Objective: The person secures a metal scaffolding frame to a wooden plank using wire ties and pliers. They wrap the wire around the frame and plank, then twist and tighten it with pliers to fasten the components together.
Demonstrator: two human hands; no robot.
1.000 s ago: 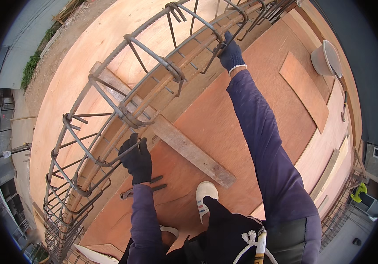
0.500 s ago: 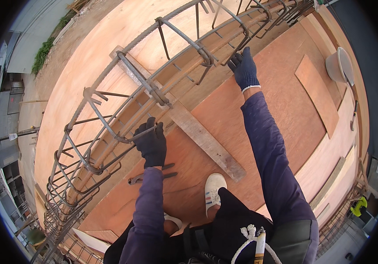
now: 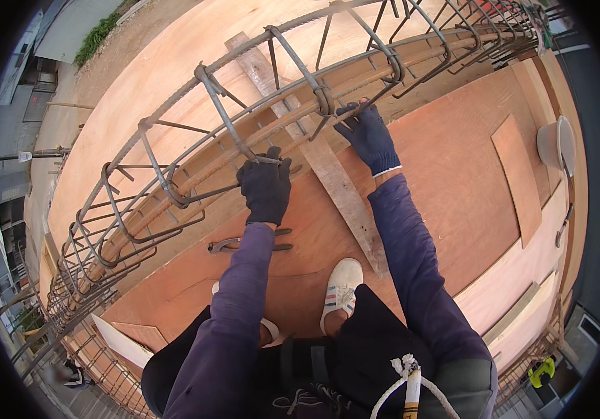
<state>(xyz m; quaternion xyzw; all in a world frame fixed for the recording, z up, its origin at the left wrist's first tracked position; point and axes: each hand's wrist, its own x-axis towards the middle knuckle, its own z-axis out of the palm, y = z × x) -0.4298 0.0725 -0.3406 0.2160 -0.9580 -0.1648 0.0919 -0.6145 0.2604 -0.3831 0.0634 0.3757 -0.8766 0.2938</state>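
Note:
A long rebar cage (image 3: 324, 98) of lengthwise bars and bent stirrups runs in a curve from lower left to upper right. My left hand (image 3: 266, 188), in a dark knitted glove, is closed around the hooked end of a stirrup (image 3: 224, 122) on the cage's near side. Farther right, my right hand (image 3: 371, 140), in a dark blue glove, has its fingers curled at a near lower bar of the cage; the fingertips are partly hidden. A wooden plank (image 3: 345, 199) lies under the cage, between my hands. Pincers with dark handles (image 3: 228, 245) rest on the plywood below my left hand.
I stand on reddish plywood (image 3: 439, 188), beside a gap under the cage. Paler plywood (image 3: 139, 91) lies beyond. At right are a loose plywood strip (image 3: 518, 178), a bucket (image 3: 551, 146) and a hammer-like tool (image 3: 564, 227). A yellow-green garment (image 3: 541, 372) shows at lower right.
My view has shifted, bringing more of the cage's right end into sight. My right hand has come left along the cage, closer to my left hand, which keeps its hold on a stirrup.

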